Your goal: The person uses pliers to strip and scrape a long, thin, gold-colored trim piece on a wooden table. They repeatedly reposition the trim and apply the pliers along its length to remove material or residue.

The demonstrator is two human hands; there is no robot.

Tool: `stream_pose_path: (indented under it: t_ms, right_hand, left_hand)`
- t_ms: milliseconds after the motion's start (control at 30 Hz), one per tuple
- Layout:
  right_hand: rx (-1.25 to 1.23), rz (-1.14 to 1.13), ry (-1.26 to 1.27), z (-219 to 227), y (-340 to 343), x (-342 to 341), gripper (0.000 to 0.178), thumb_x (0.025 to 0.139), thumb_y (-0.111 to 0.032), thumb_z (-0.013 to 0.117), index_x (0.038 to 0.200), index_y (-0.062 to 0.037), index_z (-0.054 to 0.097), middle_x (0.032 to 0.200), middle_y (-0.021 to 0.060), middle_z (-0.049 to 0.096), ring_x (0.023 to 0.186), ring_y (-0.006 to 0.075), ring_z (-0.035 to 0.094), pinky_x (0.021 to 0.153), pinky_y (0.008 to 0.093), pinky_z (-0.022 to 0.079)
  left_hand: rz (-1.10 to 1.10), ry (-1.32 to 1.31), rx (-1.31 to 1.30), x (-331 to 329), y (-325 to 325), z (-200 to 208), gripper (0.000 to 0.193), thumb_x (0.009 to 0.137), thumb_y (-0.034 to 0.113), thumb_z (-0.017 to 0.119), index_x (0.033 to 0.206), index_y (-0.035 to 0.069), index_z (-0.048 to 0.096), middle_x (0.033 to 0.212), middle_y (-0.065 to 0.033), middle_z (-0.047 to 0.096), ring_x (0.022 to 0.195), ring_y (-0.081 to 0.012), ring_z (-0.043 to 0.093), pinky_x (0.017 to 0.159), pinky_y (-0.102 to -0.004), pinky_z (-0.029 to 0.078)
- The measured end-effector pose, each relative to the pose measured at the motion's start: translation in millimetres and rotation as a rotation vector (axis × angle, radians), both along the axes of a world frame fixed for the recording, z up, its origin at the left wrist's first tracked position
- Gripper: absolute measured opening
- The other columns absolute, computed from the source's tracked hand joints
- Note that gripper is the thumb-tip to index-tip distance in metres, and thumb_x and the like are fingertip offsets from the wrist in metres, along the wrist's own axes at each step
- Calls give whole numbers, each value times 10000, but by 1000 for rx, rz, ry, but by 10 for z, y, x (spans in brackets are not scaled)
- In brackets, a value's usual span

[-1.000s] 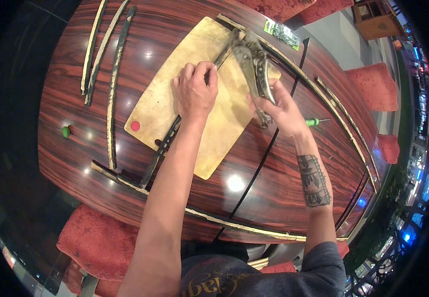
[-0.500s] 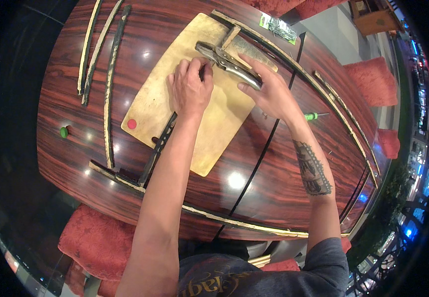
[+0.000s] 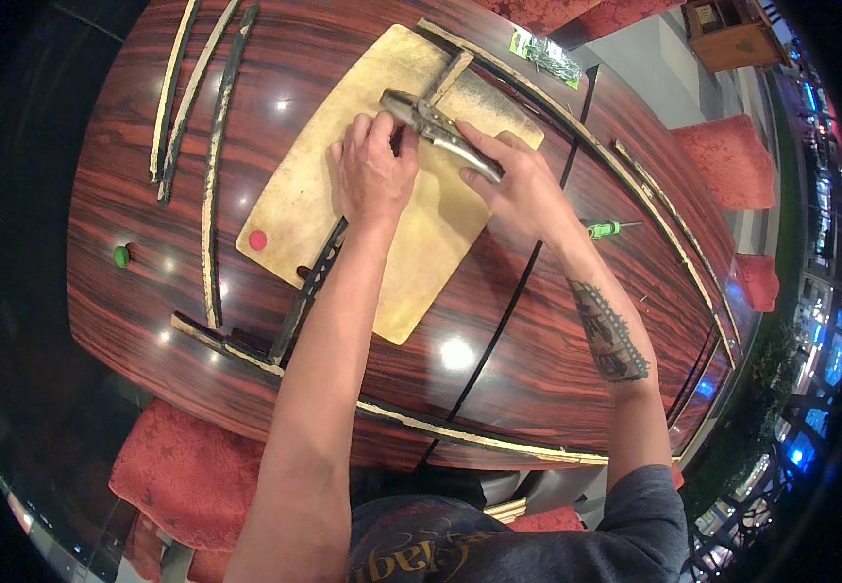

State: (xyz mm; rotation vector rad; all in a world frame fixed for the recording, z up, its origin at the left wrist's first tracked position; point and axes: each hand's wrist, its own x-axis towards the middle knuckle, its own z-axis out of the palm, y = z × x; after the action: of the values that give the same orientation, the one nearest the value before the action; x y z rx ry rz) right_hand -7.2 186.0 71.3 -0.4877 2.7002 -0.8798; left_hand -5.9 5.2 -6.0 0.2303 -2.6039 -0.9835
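Observation:
My right hand [image 3: 523, 185] is closed around the handles of silver locking pliers [image 3: 431, 121], over the far part of a yellowish cutting board [image 3: 421, 262]. The pliers' jaws point left, close to my left fingertips. My left hand [image 3: 374, 165] is curled over the board with its fingers bent down. Under that wrist runs a dark strip with holes [image 3: 316, 277], its near end past the board's edge. The strip's far end is hidden beneath my fingers. A short pale wooden piece [image 3: 452, 78] lies at the board's far end.
Dark wooden strips with pale edges [image 3: 212, 175] lie at the left, along the near table edge and at the right. A green-handled screwdriver [image 3: 604, 230], a pack of small metal pieces [image 3: 549, 60] and a green cap [image 3: 121, 257] lie on the table. Red chairs [image 3: 183, 476] surround it.
My right hand has moved slightly left with the pliers, its fingers now closer around the handles. The pliers have turned a little. My left hand stays nearly in place.

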Motion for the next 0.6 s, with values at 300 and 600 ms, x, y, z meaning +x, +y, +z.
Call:
stream_pose_path:
  t_ms: [300,600]
  right_hand:
    - [-63,-28,69,-11,57,-17,559,904,-191,728,1431,-124,554,1037,178,647,902,312,649,812,424,517]
    - [-177,-223,-324,322,-135,-242,452,949,-373,708,1144,14,580,874,95,711,717,148,703,690,334,557]
  left_hand:
    - [-9,-17,62,-4,5,-26,108,908,272,687,953,175,701,881,-7,636,894,-228,623,821,-394,405]
    - [9,-2,23,15,-30,-7,131,930,298,689,954,173,713,855,24,650,814,-172,650,787,-368,410]
